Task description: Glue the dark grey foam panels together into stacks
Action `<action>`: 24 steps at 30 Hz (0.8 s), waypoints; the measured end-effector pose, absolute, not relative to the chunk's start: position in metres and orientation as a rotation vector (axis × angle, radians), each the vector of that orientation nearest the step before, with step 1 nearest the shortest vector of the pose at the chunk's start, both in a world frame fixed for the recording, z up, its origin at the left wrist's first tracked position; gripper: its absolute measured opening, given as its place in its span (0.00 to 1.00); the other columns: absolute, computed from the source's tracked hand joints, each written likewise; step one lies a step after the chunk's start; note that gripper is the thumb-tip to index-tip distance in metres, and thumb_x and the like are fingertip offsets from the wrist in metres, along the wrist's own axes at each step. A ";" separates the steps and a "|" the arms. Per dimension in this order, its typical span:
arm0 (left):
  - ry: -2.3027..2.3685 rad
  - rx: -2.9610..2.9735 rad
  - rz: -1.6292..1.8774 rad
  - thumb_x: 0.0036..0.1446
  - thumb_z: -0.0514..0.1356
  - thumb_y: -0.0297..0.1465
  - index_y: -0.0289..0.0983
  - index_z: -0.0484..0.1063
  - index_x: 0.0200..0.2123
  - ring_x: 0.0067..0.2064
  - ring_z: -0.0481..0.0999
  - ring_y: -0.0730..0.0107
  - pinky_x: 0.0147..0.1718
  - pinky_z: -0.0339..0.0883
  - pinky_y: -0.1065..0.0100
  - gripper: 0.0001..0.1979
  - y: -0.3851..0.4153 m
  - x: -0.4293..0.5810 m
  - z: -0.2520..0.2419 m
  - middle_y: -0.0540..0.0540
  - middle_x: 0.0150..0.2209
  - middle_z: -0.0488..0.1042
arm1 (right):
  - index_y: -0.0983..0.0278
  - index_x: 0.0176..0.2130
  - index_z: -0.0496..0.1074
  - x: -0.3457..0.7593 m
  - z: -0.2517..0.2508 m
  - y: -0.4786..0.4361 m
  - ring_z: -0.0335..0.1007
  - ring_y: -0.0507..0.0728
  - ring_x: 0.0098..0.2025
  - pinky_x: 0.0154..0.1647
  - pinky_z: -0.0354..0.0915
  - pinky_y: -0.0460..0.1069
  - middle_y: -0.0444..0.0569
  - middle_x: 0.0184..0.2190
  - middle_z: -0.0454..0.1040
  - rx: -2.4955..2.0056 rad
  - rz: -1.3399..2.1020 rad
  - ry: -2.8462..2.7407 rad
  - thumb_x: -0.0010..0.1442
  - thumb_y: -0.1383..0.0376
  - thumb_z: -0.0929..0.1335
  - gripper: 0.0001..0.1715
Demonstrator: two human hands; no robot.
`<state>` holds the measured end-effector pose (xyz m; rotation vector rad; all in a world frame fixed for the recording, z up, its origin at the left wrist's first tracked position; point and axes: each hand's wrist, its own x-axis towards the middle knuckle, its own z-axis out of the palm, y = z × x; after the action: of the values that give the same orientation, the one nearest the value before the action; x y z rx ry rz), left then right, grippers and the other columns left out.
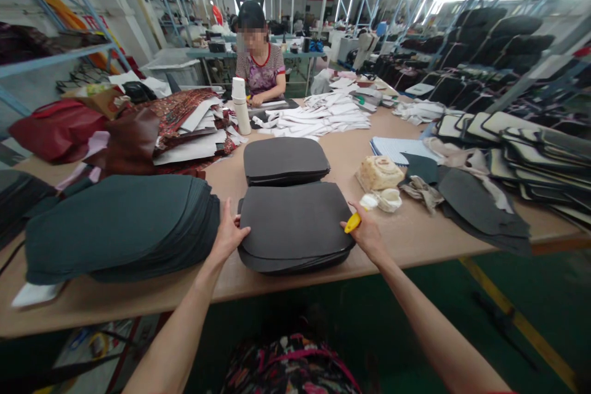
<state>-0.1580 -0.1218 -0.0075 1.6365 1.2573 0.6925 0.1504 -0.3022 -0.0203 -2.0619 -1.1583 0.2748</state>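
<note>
Brown tabletop (207, 306) bears a dark green stack (111, 221) and, beside it up front, a smaller grey stack (295, 221). Our left hand (228, 233) touches the grey stack's left side, pinching or not we cannot tell; our right hand (368, 234), opposite, holds a yellow tool (353, 223) in its grip.

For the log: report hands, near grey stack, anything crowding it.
Left hand at near stack, left side. Right hand at right side, holding yellow tool. Far stack close behind.

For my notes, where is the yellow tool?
Head view: the yellow tool is in the right hand, at the right edge of the near grey stack.
</note>
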 end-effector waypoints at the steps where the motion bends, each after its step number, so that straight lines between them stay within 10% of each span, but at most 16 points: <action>1: 1.265 1.683 0.687 0.40 0.63 0.23 0.35 0.35 0.64 0.38 0.74 0.64 0.44 0.67 0.59 0.52 -0.123 -0.158 -0.007 0.44 0.37 0.71 | 0.63 0.52 0.64 0.149 -0.019 -0.302 0.62 0.55 0.24 0.25 0.58 0.48 0.44 0.24 0.68 -2.062 0.278 -1.163 0.50 0.58 0.66 0.29; 8: 1.132 2.209 0.664 0.50 0.54 0.21 0.43 0.49 0.62 0.60 0.54 0.51 0.57 0.50 0.47 0.36 -0.154 -0.139 0.007 0.40 0.63 0.51 | 0.63 0.56 0.60 0.144 -0.018 -0.302 0.62 0.54 0.24 0.26 0.57 0.48 0.43 0.23 0.66 -2.068 0.266 -1.178 0.51 0.63 0.64 0.32; 13: 0.839 2.498 0.456 0.56 0.53 0.27 0.48 0.68 0.50 0.51 0.64 0.58 0.49 0.62 0.54 0.19 -0.180 -0.119 -0.010 0.47 0.52 0.70 | 0.63 0.55 0.61 0.145 -0.015 -0.294 0.62 0.54 0.25 0.27 0.58 0.48 0.45 0.27 0.69 -2.046 0.265 -1.202 0.49 0.67 0.64 0.32; 24: 0.927 2.691 0.354 0.60 0.47 0.28 0.46 0.67 0.52 0.51 0.60 0.55 0.43 0.64 0.53 0.19 -0.175 -0.122 -0.025 0.44 0.54 0.67 | 0.61 0.53 0.63 0.158 -0.015 -0.275 0.62 0.51 0.27 0.28 0.56 0.45 0.43 0.29 0.70 -2.005 0.341 -1.196 0.47 0.69 0.67 0.33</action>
<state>-0.1219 -0.1751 -0.0252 2.6910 0.9270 0.3536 0.1577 -0.2749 -0.0151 -2.0047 -1.1960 0.3410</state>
